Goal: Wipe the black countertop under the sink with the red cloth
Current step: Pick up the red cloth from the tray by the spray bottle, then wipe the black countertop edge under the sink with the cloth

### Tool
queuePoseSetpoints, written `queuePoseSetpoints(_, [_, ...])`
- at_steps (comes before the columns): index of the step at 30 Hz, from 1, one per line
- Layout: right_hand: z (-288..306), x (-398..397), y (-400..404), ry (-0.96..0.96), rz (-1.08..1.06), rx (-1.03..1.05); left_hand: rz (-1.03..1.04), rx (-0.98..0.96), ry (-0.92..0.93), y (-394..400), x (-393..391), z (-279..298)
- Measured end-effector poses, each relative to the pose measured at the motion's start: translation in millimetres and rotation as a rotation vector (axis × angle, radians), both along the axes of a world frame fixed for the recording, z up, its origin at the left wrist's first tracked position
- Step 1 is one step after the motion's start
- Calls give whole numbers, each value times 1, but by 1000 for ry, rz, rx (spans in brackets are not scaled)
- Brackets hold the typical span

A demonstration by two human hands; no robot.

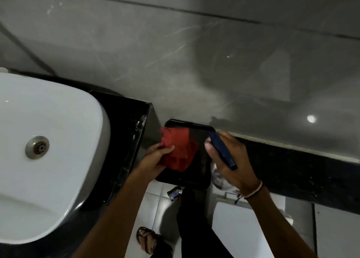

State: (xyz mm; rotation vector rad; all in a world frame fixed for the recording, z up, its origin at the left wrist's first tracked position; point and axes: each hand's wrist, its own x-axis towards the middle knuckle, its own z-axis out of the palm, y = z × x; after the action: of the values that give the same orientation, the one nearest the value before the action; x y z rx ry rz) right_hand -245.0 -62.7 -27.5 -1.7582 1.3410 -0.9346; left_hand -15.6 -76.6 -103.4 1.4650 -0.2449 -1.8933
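Grey wall tiles back a black desk point(124, 133) carrying a white sink point(48, 150). Red cloth point(180, 150) sits bunched in the left hand point(157, 157), grip closed on it, over a black tray-like object point(196, 172) just right of the desk, not on the desk itself. Right hand point(231, 164) is closed around a dark blue object point(223, 150). White residue marks the desk's right edge. Risks: the wipe may miss the desk altogether; the occupied right hand cannot steady anything; the loose cloth may slip to the tiled floor point(153, 205) below.
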Motion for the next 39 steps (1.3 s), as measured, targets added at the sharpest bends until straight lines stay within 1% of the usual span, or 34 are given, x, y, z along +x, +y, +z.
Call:
queuePoseSetpoints(3, [-13, 7, 25, -24, 25, 100, 142, -80, 55, -9, -3, 13])
queuePoseSetpoints(5, [-21, 16, 36, -2, 16, 105, 172, -133, 123, -15, -5, 23])
queuePoseSetpoints(8, [-27, 28, 40, 77, -28, 106, 157, -189, 194, -19, -6, 31])
queuePoseSetpoints(11, [-32, 37, 40, 110, -103, 77, 101, -224, 223, -20, -7, 36])
queuePoseSetpoints(14, [-35, 39, 42, 136, -160, 41, 70, -232, 219, -17, -7, 41])
queuePoseSetpoints(19, [-38, 36, 34, 127, -187, 21, 52, -228, 210, -13, -1, 48])
queuePoseSetpoints(23, [-45, 38, 13, 15, -300, 2, 57, -253, 150, -11, 7, 57])
queuePoseSetpoints(25, [-54, 38, -2, -11, -334, -15, 55, -275, 118, -9, 13, 61])
queuePoseSetpoints(31, [-83, 35, -38, 122, -329, 44, 96, -313, 56, 0, 37, 70])
queuePoseSetpoints(34, [-87, 32, -45, 214, -251, 18, 121, -307, 32, 2, 45, 75])
queuePoseSetpoints(36, [-90, 28, -41, 229, -178, 71, 141, -302, 34, 3, 47, 78])
queuePoseSetpoints(38, [-88, 22, -29, 120, -142, 217, 154, -297, 28, 5, 47, 82])
queuePoseSetpoints(39, [-86, 17, -20, 84, -161, 265, 152, -296, 23, 6, 47, 85])
